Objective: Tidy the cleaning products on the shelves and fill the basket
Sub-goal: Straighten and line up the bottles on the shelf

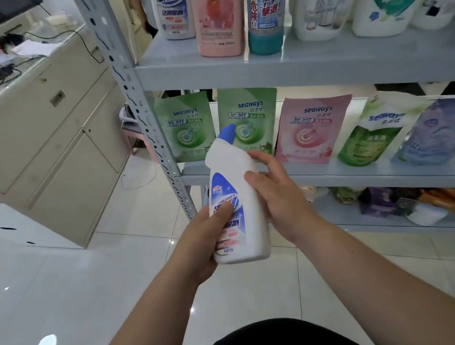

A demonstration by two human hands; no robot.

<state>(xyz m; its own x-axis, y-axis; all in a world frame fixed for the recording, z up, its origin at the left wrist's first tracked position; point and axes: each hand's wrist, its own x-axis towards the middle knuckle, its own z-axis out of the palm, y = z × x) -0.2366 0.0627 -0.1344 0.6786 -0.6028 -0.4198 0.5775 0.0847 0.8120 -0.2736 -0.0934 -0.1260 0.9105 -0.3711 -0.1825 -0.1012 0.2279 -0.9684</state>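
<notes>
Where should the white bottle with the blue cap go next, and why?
Probably lift the toilet cleaner bottle up onto the upper shelf, next to the matching bottle standing there. The left hand and right hand both hold it in front of the shelves, its blue label looks the same as that one's, and no basket shows.

I list: toilet-cleaner bottle held between left hand and right hand, before the rack post. Upper shelf: bottles side by side. Middle shelf: five refill pouches in a row. Cabinet left of that post.
</notes>
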